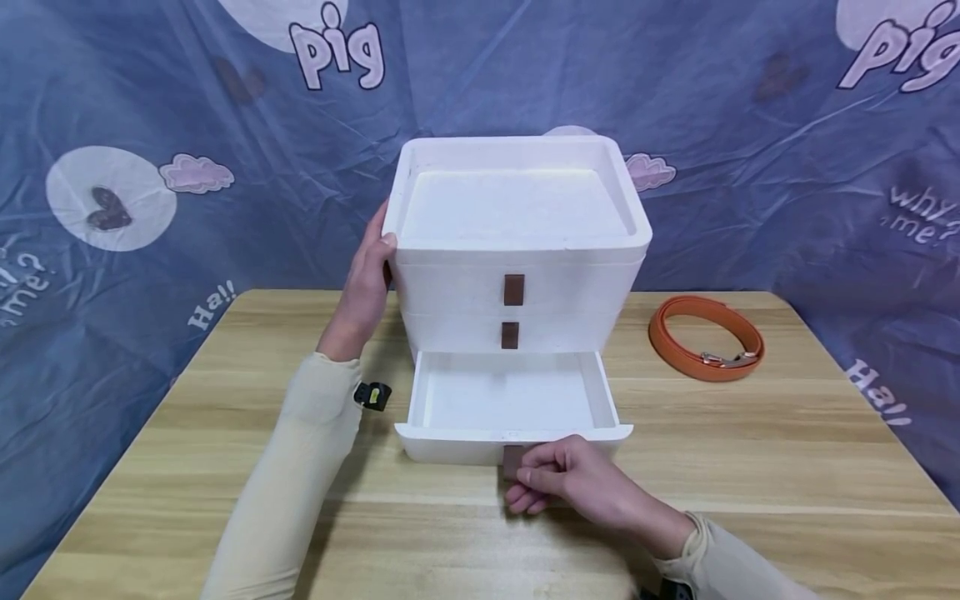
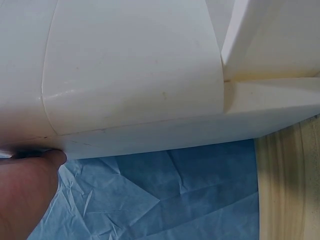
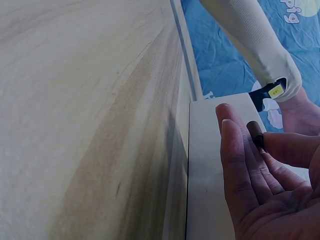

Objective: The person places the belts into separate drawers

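Observation:
A white drawer cabinet [image 1: 450, 287] stands on the wooden table, its top a shallow open tray. The bottom drawer [image 1: 510, 392] is pulled out and bare inside; the two drawers above it are closed, each with a brown tab. My right hand [image 1: 573, 483] pinches the brown pull tab [image 3: 254, 132] of the bottom drawer between thumb and finger, the other fingers stretched below it. Against the cabinet's upper left side rests my left hand [image 1: 363, 279], thumb at the front corner, most fingers hidden behind the wall. In the left wrist view its thumb [image 2: 30, 185] touches the white side.
A coiled orange belt [image 1: 667, 350] with a metal buckle lies right of the cabinet. Behind the wooden table [image 1: 750, 467] hangs a blue printed cloth [image 1: 487, 67], which also drapes at both sides.

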A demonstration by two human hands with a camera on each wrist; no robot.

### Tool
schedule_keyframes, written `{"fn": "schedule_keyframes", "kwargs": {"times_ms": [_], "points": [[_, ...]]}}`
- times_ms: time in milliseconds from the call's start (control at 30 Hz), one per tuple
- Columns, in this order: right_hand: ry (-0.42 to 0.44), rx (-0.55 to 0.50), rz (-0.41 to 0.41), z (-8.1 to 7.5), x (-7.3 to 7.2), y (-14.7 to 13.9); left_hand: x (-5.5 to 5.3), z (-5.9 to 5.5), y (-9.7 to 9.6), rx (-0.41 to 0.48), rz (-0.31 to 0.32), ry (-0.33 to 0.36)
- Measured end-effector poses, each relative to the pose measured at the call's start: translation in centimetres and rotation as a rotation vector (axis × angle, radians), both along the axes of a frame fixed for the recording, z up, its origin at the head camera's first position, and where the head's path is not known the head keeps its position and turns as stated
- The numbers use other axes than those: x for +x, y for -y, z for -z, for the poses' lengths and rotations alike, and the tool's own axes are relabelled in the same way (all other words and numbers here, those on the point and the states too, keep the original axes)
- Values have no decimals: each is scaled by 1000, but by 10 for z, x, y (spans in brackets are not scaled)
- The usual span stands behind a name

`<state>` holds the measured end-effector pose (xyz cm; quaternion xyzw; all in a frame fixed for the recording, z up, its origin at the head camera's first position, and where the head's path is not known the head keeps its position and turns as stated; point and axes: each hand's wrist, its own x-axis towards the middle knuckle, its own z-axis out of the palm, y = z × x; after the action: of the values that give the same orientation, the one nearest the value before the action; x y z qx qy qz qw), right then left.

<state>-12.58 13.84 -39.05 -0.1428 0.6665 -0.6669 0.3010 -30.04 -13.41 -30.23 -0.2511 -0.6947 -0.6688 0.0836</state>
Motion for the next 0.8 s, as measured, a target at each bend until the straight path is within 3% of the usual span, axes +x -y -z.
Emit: {"fn": "schedule_keyframes", "kwargs": {"times_ms": [800], "points": [[-30, 12, -18, 0, 3, 0, 0, 0, 2, 0, -7, 6]]}}
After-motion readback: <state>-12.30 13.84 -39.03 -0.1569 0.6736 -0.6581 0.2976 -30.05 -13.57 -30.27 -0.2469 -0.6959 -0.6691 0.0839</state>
